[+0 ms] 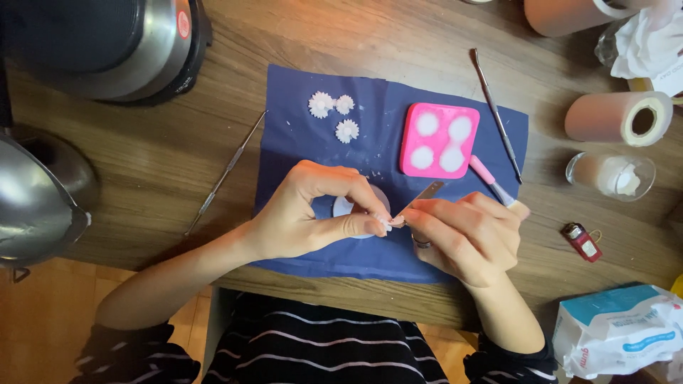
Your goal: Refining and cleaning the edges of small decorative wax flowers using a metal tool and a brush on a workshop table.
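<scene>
Over a dark blue cloth, the left hand pinched a small white clay flower between thumb and fingertips while the right hand gripped a thin metal tool against it; the piece looked light, soft and fragile, best held gently by its edges.

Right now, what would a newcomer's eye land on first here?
The bright pink mould with four white-filled hollows, on the blue cloth at table centre. Just below it, the left hand pinches a small white piece while the right hand works at it with a thin metal tool. Three white flowers lie upper left on the cloth.
</scene>
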